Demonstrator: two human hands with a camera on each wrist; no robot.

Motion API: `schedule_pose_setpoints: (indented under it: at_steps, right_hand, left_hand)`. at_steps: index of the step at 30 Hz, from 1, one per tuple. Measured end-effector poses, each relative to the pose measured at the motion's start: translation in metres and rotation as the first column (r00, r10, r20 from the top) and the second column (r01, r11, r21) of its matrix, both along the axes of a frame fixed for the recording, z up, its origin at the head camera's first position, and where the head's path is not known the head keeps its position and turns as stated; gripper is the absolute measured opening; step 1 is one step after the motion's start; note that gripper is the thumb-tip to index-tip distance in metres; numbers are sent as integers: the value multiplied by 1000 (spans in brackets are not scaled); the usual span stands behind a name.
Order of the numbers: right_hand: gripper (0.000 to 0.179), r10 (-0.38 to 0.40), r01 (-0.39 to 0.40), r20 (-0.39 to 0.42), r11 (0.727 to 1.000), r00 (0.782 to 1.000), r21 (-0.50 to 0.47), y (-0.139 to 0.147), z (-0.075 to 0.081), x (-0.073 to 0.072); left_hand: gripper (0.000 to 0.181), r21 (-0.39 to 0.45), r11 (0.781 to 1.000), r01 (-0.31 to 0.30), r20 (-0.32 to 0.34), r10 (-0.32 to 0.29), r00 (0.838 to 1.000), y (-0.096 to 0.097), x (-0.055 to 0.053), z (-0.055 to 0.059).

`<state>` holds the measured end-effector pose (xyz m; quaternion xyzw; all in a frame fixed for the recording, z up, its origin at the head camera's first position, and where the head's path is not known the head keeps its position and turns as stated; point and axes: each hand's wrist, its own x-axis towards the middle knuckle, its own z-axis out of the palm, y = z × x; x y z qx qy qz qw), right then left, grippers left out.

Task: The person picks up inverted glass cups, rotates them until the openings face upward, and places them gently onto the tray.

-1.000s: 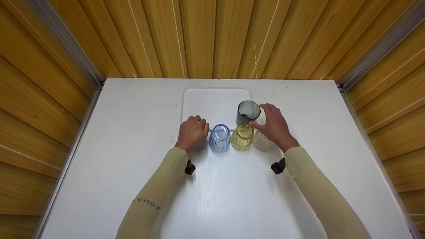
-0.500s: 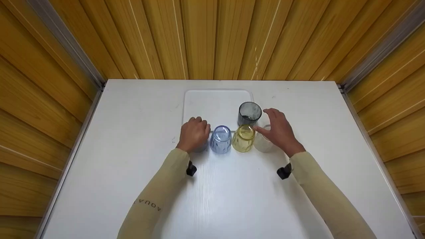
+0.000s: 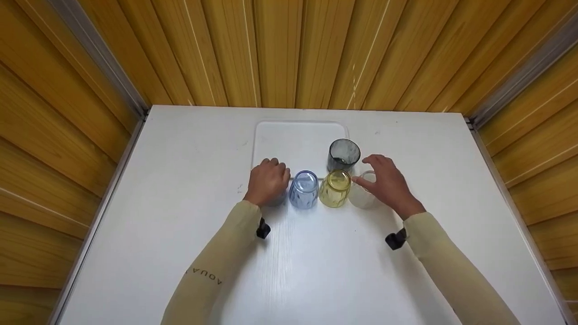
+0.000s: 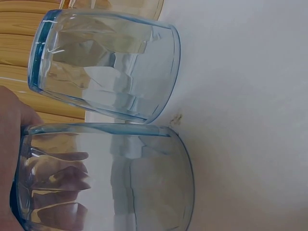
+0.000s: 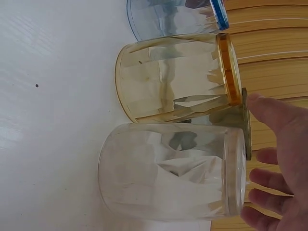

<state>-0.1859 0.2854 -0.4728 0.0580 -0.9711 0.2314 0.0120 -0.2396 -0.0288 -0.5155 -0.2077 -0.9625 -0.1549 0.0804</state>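
Observation:
My left hand (image 3: 267, 180) holds an upside-down bluish glass (image 4: 154, 178) at the left end of a row, its fingers showing through the far side. Beside it stands a blue glass (image 3: 304, 192), also bottom up, then a yellow glass (image 3: 335, 193). A clear glass (image 5: 168, 173), inverted too, ends the row on the right. Behind the yellow one a dark grey glass (image 3: 343, 153) stands mouth up on the tray's near right corner. Over the clear glass hovers my right hand (image 3: 389, 183), thumb and fingers spread and nothing between them.
A white rectangular tray (image 3: 298, 135) lies behind the row on the white table (image 3: 203, 149). Wood-patterned walls (image 3: 275, 54) enclose the back and both sides. Black wrist cameras, including the right one (image 3: 396, 239), hang under the sleeves.
My right hand has come away from the grey glass, moving right and back toward me. The left hand keeps its hold on the bluish glass. The whole head view has shifted slightly.

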Motion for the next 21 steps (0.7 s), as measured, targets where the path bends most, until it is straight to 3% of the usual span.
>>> schedule_pose_setpoints:
  at_steps: [13,21]
  right_hand:
    - [67,17,-23,124,998,992,50,6,10,5]
    - [68,73,-101,229,989,971,110,1,14,3]
  left_hand:
    - [38,-1,1000,9,-14,-9,1000,4,-1,1]
    - [39,4,1000,-5,25,5,1000,1,0,2]
